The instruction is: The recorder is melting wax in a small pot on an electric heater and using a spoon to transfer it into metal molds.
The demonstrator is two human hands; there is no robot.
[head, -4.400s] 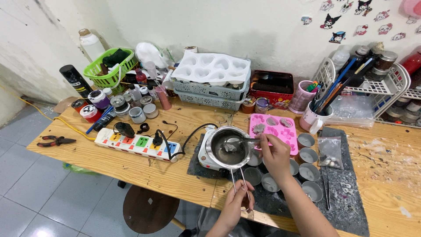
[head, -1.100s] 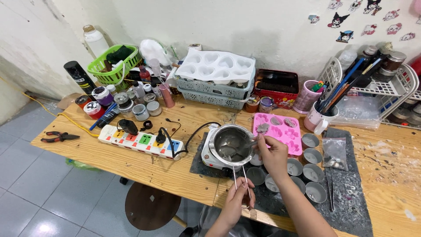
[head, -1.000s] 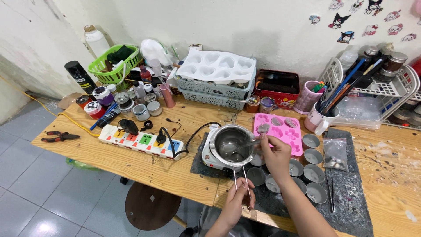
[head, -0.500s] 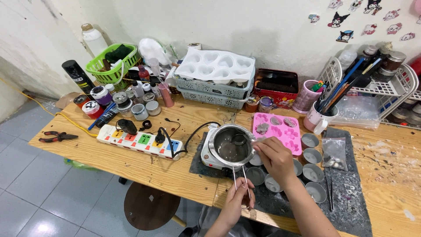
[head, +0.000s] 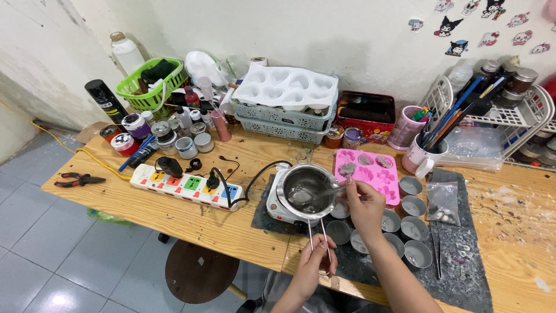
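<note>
A small steel pot (head: 305, 181) with melted grey liquid sits on a white electric warmer (head: 275, 207) at the table's front. My left hand (head: 314, 265) grips the pot's long wire handle (head: 319, 239) near the table edge. My right hand (head: 365, 204) holds a metal spoon (head: 315, 195), its bowl dipped into the pot. Just behind lies a pink silicone mould (head: 373, 171) with a few cavities filled grey. Several small round tins (head: 410, 206) stand on the dark mat (head: 457, 272) beside my right hand.
A white power strip (head: 184, 186) with plugs lies left of the warmer, red-handled pliers (head: 79, 180) at the far left corner. Jars, a green basket (head: 149, 88), a white heart mould tray (head: 288, 87), cups of brushes (head: 421, 152) and a wire rack (head: 512, 119) line the wall. A round stool (head: 201, 271) stands below.
My right hand drew the spoon back from the pink mould and lowered it into the pot. My left hand stayed on the pot handle.
</note>
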